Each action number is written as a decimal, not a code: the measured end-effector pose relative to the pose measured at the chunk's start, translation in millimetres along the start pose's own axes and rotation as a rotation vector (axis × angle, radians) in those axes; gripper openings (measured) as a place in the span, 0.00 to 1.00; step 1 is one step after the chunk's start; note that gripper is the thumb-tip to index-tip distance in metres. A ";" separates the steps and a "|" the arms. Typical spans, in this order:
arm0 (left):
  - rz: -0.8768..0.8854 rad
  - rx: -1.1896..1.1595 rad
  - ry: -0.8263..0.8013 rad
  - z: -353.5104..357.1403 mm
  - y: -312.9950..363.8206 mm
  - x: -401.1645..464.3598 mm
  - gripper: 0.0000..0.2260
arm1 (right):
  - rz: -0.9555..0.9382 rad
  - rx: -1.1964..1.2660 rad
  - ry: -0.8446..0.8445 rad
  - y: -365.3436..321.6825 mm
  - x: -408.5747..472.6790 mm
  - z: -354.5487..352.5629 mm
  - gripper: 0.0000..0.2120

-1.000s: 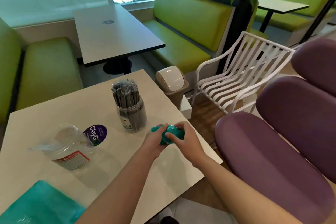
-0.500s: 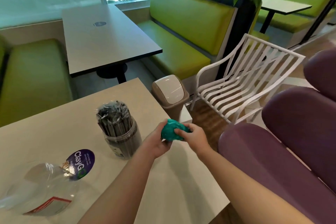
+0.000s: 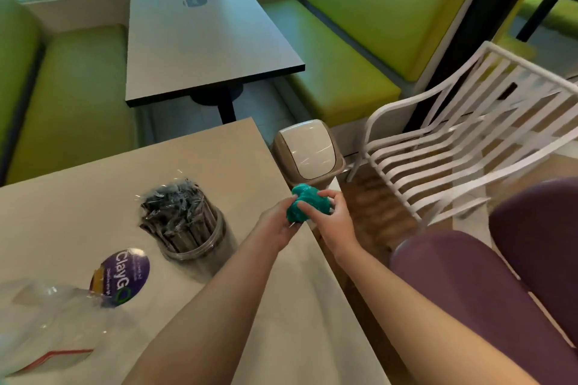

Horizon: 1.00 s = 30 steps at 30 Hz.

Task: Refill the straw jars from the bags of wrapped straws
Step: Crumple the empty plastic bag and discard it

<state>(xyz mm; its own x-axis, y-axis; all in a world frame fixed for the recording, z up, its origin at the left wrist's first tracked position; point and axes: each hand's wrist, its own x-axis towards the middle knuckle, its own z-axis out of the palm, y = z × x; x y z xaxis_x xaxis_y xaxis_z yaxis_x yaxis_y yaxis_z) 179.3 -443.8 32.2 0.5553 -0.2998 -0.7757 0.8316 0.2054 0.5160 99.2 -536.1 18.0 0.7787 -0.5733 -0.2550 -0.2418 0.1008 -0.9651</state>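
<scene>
1. Straw jar (image 3: 187, 222) stands on the beige table (image 3: 93, 191), packed upright with dark wrapped straws (image 3: 175, 206) that rise above its rim; it looks full already.
2. Both hands are off it. The left hand (image 3: 278, 222) and right hand (image 3: 336, 216) curl around a crumpled teal wad (image 3: 308, 203), squeezing it between them at the table's right edge.
3. That wad looks like a spent bag: soft, light, springy, likely to unfurl if the squeeze loosens.
4. The jar seems clear plastic, smooth-walled, top-heavy with straws; I would take it low around the body, not by the loose wrapper ends, which are slippery and crackly.
5. Just beyond the hands, on the floor, sits a swing-lid bin (image 3: 308, 153), probably where the wad is headed.
6. To the jar's left lie a purple round lid (image 3: 125, 275) and a clear plastic bag (image 3: 47, 322), limp and empty-looking.
7. A white slatted chair (image 3: 469, 141) stands beside the bin, well clear of the hands.
</scene>
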 end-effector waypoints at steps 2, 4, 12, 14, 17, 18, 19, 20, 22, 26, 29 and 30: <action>-0.013 -0.013 -0.015 10.4 1.6 9.8 0.22 | 0.044 0.028 -0.033 -4.1 17.5 -5.9 0.22; -0.021 -0.002 -0.034 22.7 4.2 16.6 0.19 | 0.091 0.054 -0.063 -7.1 36.0 -12.8 0.22; 0.071 0.305 0.066 62.0 15.3 72.1 0.16 | 0.126 -0.102 -0.033 -2.7 117.9 -32.5 0.14; 0.146 0.398 0.124 70.5 19.7 96.9 0.15 | 0.123 -0.170 -0.035 3.4 145.6 -34.4 0.12; 0.349 0.616 0.314 74.3 25.5 129.8 0.13 | 0.074 -0.263 -0.031 5.8 174.8 -32.4 0.12; 0.419 0.690 0.369 76.3 27.5 141.9 0.14 | 0.059 -0.286 -0.024 7.6 187.9 -30.0 0.13; 0.479 0.771 0.412 77.0 28.3 147.0 0.16 | 0.049 -0.305 -0.015 7.6 195.4 -28.5 0.13; 0.524 0.840 0.446 78.9 29.8 155.3 0.19 | 0.045 -0.322 -0.006 9.3 206.9 -25.6 0.13; 0.572 0.927 0.469 79.9 29.8 166.6 0.25 | 0.045 -0.359 0.015 13.8 222.7 -19.7 0.13; 0.647 1.060 0.561 80.8 26.1 185.1 0.27 | 0.117 -0.403 0.039 28.6 248.3 -8.3 0.11; 0.658 1.076 0.604 81.8 23.3 187.4 0.25 | 0.186 -0.365 0.058 34.9 256.4 -0.5 0.12; 0.649 1.075 0.611 81.8 22.7 189.2 0.25 | 0.200 -0.360 0.062 37.7 260.1 5.1 0.13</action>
<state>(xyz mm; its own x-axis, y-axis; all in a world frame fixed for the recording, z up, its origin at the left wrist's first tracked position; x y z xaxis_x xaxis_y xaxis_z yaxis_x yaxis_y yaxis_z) 303.6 -572.1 -73.1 0.9798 0.0779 -0.1842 0.1805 -0.7412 0.6466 295.5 -677.3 -85.0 0.6621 -0.6199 -0.4211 -0.5808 -0.0692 -0.8111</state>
